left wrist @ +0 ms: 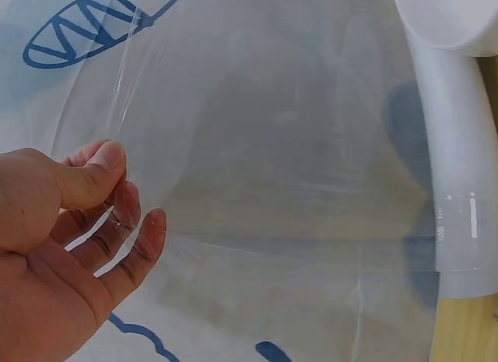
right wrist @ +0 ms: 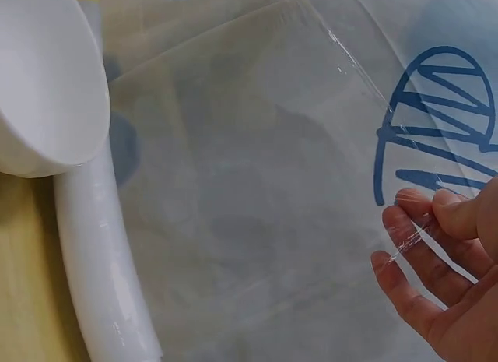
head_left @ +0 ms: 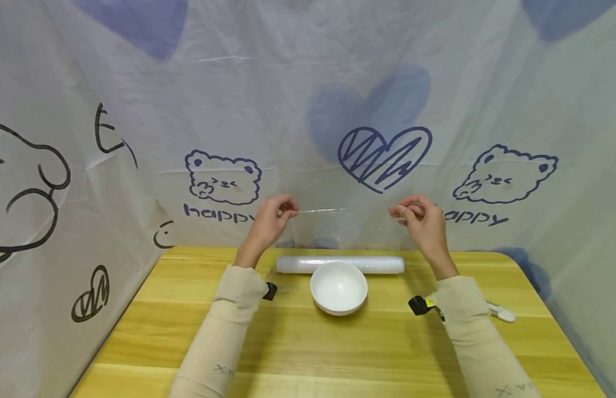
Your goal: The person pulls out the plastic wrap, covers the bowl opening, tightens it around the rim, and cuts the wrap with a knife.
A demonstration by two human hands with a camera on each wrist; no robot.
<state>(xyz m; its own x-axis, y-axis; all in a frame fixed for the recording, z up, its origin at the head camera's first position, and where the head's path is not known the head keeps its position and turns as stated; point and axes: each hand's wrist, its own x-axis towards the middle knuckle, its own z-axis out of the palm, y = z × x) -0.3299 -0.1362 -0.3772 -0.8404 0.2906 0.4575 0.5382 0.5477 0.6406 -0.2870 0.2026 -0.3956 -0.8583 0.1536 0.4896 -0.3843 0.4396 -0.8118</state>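
Note:
A clear sheet of plastic wrap (head_left: 322,210) stretches between both hands, above the back of the table. My left hand (head_left: 276,218) pinches its edge between thumb and forefinger, the other fingers loosely bent, as the left wrist view shows. On the other side my right hand (head_left: 421,221) pinches the opposite end of that edge; film crosses its fingers (right wrist: 420,253) in the right wrist view. The wrap hangs down toward a white roll of plastic wrap (head_left: 382,265) lying crosswise at the back. In front of the roll stands a white bowl (head_left: 339,288), upright, with nothing in it.
A white-handled tool (head_left: 502,313), partly hidden by the right sleeve, lies on the wooden table (head_left: 333,359). Behind the table hangs a fabric backdrop (head_left: 288,110) with hearts and bear drawings. Black wrist cameras (head_left: 418,305) sit under both forearms.

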